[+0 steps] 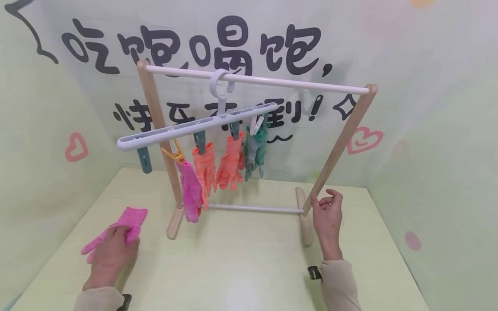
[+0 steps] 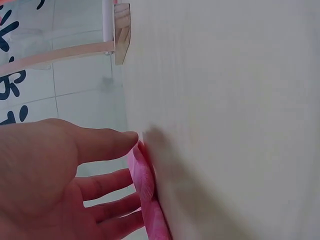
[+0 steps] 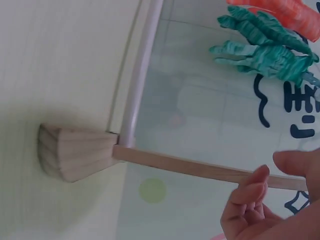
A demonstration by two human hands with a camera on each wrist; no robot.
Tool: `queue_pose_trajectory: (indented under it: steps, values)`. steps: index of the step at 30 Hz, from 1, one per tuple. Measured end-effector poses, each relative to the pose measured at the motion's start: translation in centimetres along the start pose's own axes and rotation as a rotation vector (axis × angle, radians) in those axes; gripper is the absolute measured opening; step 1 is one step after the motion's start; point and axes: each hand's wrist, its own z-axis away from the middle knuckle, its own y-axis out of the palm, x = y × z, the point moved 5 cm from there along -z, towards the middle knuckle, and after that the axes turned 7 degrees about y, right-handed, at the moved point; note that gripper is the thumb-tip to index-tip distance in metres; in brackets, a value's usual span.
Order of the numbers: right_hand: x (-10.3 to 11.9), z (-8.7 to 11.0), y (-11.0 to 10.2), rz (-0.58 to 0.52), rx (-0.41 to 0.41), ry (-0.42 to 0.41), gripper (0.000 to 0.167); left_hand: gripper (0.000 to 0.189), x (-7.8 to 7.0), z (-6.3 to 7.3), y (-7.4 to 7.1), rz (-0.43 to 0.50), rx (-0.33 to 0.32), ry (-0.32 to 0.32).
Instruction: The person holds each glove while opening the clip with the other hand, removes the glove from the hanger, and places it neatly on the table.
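A pink knit glove [image 1: 134, 216] lies on the table at the left, my left hand [image 1: 113, 252] over it. In the left wrist view the thumb and fairly straight fingers [image 2: 107, 184] touch the glove's edge [image 2: 145, 175]. My right hand [image 1: 328, 216] is beside the rack's right post [image 1: 338, 149], fingers loosely bent, holding nothing. From the grey hanger [image 1: 198, 125] hang a pink glove [image 1: 190, 190] on a yellow clip [image 1: 177, 154], orange gloves [image 1: 205, 166] on blue-grey clips, and green gloves [image 1: 255, 151] on a white clip [image 1: 256, 125].
The hanger hooks over the top white bar [image 1: 295, 82] of a wooden rack, tilted lower at its left end. A blue-grey clip [image 1: 144, 160] there holds nothing. Rack feet [image 1: 175, 223] stand on the pale table [image 1: 233, 268]. A lettered wall [image 1: 97, 99] rises behind.
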Motion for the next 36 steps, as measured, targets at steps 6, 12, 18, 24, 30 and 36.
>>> queue_pose_trajectory:
  steps: [6,12,18,24,30,36]
  values:
    - [-1.6,-0.9,1.4,0.076,0.129,0.059,0.054,0.061,0.8,-0.3,-0.3,0.007,-0.014,-0.004]
    - [-1.8,-1.4,1.7,0.097,0.112,-0.005,0.043,0.058,1.4,-0.7,-0.5,0.019,-0.017,0.007]
    - [-1.9,-1.6,1.5,0.084,0.121,-0.024,0.039,0.059,2.0,-0.7,-0.8,0.020,-0.015,0.017]
    - [-2.4,-1.9,1.4,0.071,0.160,0.012,0.040,0.059,2.5,-0.9,-1.0,0.020,-0.006,0.020]
    - [-2.9,-2.3,1.4,0.075,0.179,0.019,0.042,0.060,2.9,-1.1,-1.1,0.032,0.001,0.018]
    - [-3.1,-2.4,1.4,0.084,0.178,0.006,0.042,0.057,3.3,-1.5,-1.2,0.017,-0.022,0.025]
